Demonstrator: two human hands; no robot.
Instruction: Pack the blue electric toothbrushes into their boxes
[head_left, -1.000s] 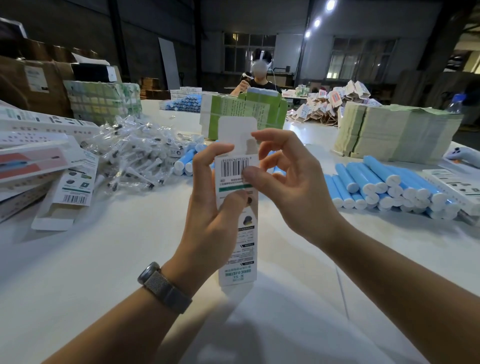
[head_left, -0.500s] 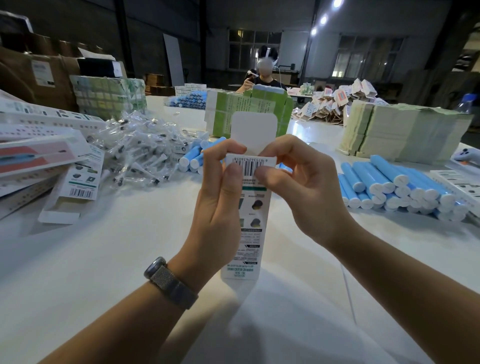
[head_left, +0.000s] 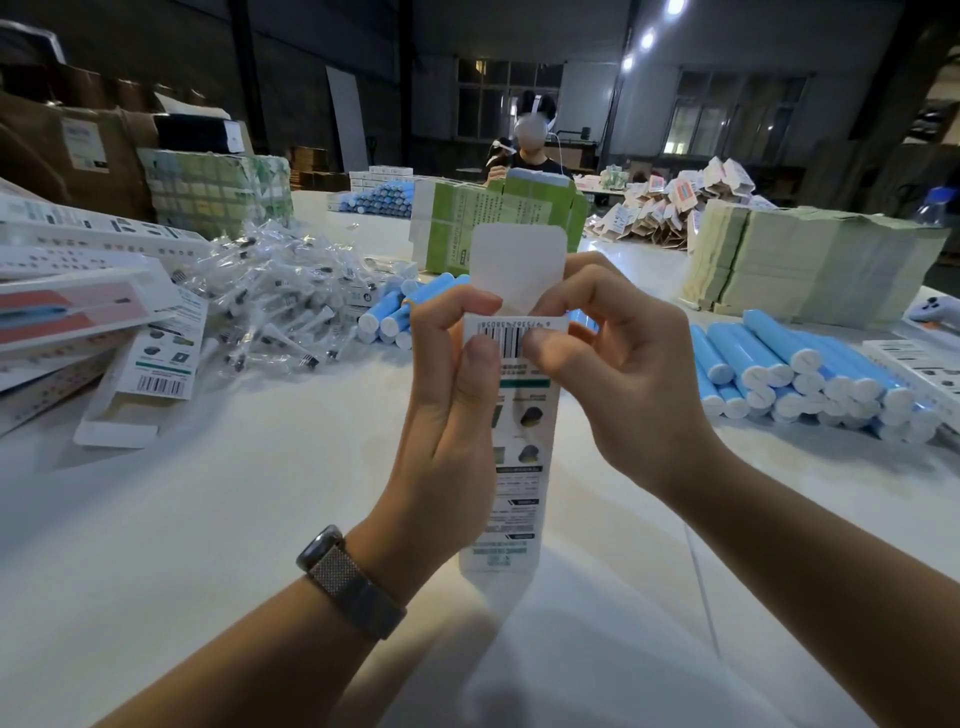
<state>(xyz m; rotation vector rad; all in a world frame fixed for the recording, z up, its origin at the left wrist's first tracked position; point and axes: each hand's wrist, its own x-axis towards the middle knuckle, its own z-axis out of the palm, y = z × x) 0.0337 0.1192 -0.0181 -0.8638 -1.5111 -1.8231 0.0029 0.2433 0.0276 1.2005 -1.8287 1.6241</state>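
Head view: both hands hold a narrow white toothbrush box upright above the white table. The left hand grips the box's upper part, thumb on the barcode. The right hand pinches the top beside it, under the raised end flap. Blue toothbrushes lie piled on the table to the right; bagged brush heads are heaped to the left.

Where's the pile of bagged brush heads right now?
In the head view, the bagged brush heads lie left of centre on the table, between the flat boxes and a few blue toothbrushes.
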